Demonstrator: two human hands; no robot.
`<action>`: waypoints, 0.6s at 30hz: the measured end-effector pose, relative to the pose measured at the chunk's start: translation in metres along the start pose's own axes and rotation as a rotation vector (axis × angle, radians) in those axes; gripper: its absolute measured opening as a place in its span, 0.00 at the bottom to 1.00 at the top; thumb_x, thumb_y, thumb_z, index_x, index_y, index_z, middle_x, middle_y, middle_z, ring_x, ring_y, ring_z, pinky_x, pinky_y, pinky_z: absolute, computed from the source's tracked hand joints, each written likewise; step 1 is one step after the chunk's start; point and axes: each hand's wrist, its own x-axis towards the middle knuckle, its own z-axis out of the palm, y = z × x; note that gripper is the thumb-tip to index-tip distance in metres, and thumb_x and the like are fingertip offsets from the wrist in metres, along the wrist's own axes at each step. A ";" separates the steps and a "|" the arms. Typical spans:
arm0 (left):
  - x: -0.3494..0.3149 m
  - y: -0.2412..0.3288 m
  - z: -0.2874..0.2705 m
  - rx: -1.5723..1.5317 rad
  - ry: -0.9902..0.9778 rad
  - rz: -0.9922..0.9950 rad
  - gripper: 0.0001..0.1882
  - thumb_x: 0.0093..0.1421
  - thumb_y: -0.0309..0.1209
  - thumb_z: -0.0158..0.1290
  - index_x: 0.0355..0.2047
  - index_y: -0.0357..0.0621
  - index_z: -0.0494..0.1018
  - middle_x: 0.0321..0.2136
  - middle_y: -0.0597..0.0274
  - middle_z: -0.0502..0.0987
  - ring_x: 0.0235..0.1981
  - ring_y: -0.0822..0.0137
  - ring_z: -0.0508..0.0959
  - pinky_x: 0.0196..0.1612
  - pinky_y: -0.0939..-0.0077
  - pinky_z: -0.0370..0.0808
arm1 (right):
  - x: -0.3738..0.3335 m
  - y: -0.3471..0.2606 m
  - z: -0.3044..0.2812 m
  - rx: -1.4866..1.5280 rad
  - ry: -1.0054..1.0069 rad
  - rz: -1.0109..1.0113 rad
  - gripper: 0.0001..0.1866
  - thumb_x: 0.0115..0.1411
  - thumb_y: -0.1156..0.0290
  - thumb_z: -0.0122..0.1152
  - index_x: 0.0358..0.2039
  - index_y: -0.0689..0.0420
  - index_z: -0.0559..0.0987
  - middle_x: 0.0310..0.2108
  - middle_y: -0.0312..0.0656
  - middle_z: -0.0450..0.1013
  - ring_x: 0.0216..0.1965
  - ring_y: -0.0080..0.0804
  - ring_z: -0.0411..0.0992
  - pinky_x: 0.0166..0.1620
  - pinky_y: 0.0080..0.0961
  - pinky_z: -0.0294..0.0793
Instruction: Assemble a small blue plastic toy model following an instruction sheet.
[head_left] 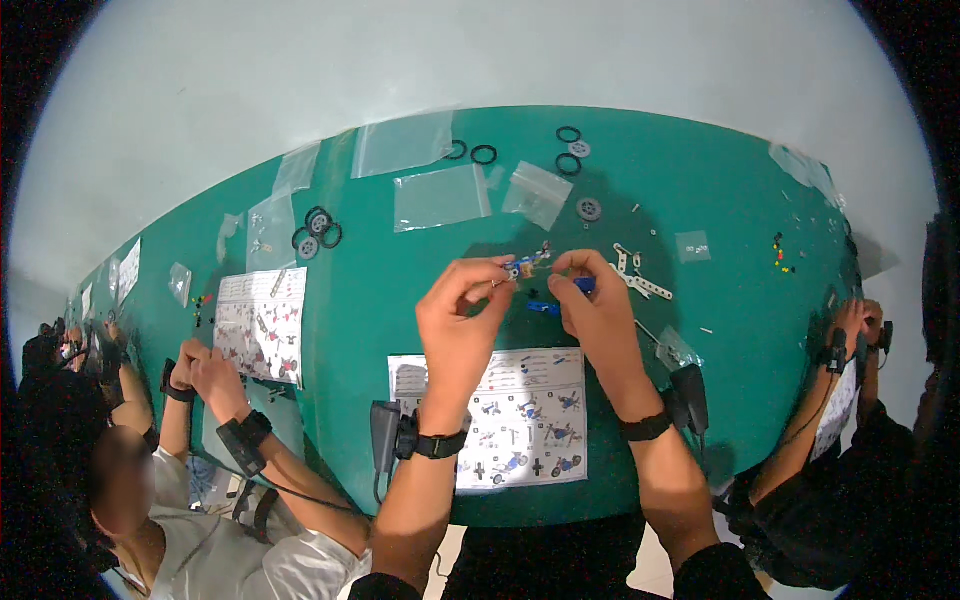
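Above the table, my left hand (462, 305) pinches a small toy-model assembly (520, 268) of blue and metal-coloured pieces between thumb and fingertips. Close beside it, on the right, my right hand (595, 305) has thumb and forefinger drawn together near the assembly's end. What those fingertips hold is too small to make out. Below the hands, a blue part (544, 309) lies on the green table (350, 400), with tiny dark pieces near it. Another blue piece (585, 286) shows by my right fingers. An instruction sheet (530, 425) with pictured steps lies in front of me.
Pale perforated strips (640, 280) and a screwdriver-like rod (648, 332) lie to the right. Farther back are clear plastic bags (440, 198), black rings (484, 155) and a grey wheel (589, 209). Co-workers' hands (210, 375) work at left, others (858, 318) at right.
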 end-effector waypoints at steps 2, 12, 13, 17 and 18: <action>0.003 0.002 -0.004 0.288 -0.034 0.116 0.07 0.60 0.12 0.58 0.36 0.36 0.78 0.41 0.53 0.83 0.43 0.60 0.85 0.48 0.70 0.81 | 0.003 0.005 -0.002 -0.098 0.031 -0.022 0.09 0.64 0.73 0.63 0.44 0.58 0.77 0.30 0.32 0.72 0.29 0.19 0.66 0.33 0.21 0.66; 0.008 0.000 -0.015 0.631 0.021 0.364 0.08 0.56 0.14 0.60 0.36 0.35 0.78 0.40 0.54 0.84 0.40 0.60 0.84 0.44 0.72 0.79 | -0.004 -0.008 -0.005 -0.492 -0.113 -0.226 0.09 0.62 0.72 0.62 0.43 0.57 0.79 0.27 0.46 0.76 0.28 0.40 0.76 0.33 0.37 0.73; 0.008 0.000 -0.017 0.537 0.088 0.244 0.07 0.58 0.15 0.60 0.36 0.35 0.78 0.39 0.55 0.84 0.42 0.65 0.83 0.45 0.74 0.78 | -0.005 -0.009 -0.005 -0.568 -0.269 -0.331 0.09 0.62 0.71 0.63 0.42 0.57 0.80 0.30 0.49 0.79 0.31 0.47 0.79 0.35 0.41 0.75; 0.017 -0.015 -0.035 0.087 0.340 -0.042 0.07 0.60 0.17 0.62 0.38 0.36 0.78 0.36 0.60 0.83 0.37 0.73 0.81 0.43 0.80 0.77 | -0.020 -0.010 0.009 -0.635 -0.308 -0.380 0.09 0.61 0.68 0.64 0.39 0.56 0.81 0.34 0.51 0.80 0.37 0.54 0.79 0.40 0.46 0.78; 0.018 -0.011 -0.038 0.016 0.405 -0.050 0.07 0.60 0.17 0.62 0.39 0.37 0.79 0.35 0.62 0.82 0.35 0.74 0.80 0.42 0.81 0.76 | -0.022 -0.008 0.013 -0.647 -0.337 -0.378 0.09 0.61 0.67 0.64 0.39 0.56 0.80 0.35 0.51 0.80 0.37 0.53 0.79 0.41 0.46 0.78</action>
